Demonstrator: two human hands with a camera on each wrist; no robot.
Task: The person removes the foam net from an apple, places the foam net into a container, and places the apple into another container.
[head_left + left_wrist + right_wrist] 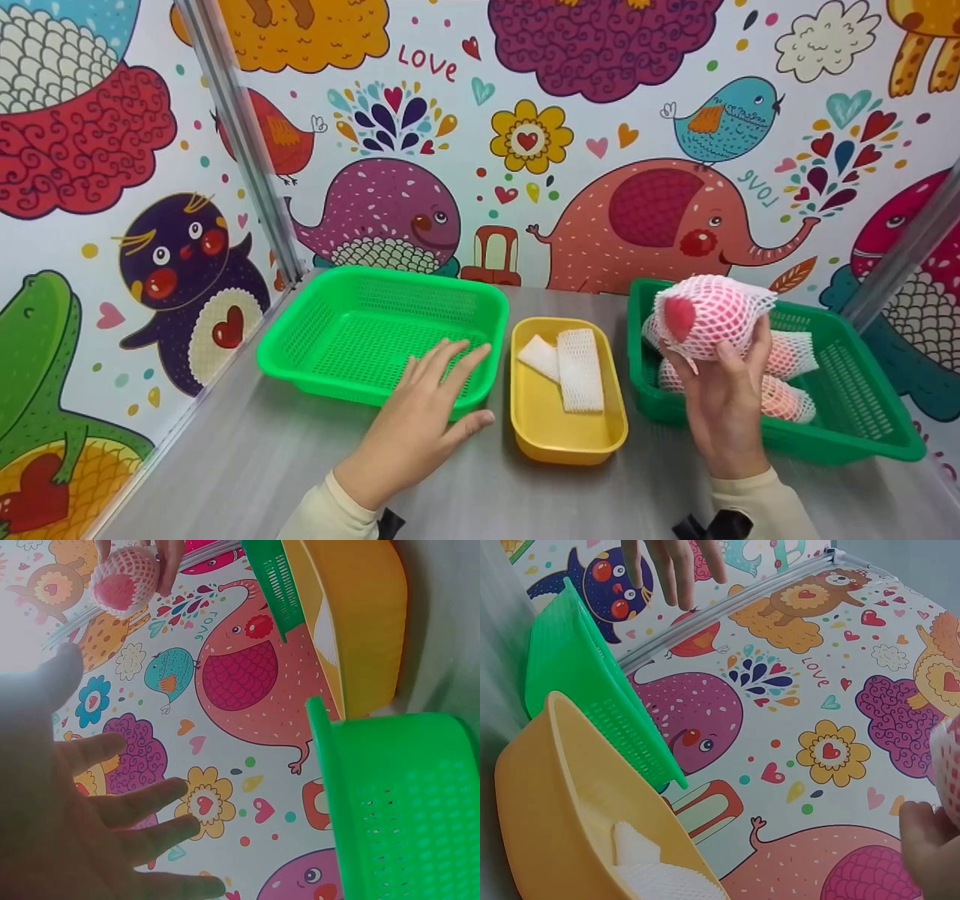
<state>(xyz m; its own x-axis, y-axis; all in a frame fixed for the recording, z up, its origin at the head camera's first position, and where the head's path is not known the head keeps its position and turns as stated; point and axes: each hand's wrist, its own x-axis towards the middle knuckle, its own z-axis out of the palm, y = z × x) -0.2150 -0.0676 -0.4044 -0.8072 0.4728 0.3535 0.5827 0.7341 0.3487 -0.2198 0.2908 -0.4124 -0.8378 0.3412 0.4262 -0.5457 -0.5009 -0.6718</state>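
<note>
My right hand (pixel 727 405) grips a round pinkish-red fruit (pixel 709 315) wrapped in a white foam net, holding it above the near-left part of the dark green basket (pixel 862 442). A bare red patch of the fruit shows through the net's opening on its left. In that basket lie several more net-wrapped pieces (pixel 787 397), pink and orange, partly hidden behind the hand. My left hand (pixel 424 412), fingers straight and spread, hovers over the front right corner of the bright green basket (pixel 300 375) and holds nothing.
Between the two baskets stands a yellow tray (pixel 536 435) holding flat white foam nets (pixel 581 371). All three containers rest on a grey table (pixel 465 495). Behind them rises a wall (pixel 465 202) printed with cartoon animals, with a metal post (pixel 247 150) at its left corner.
</note>
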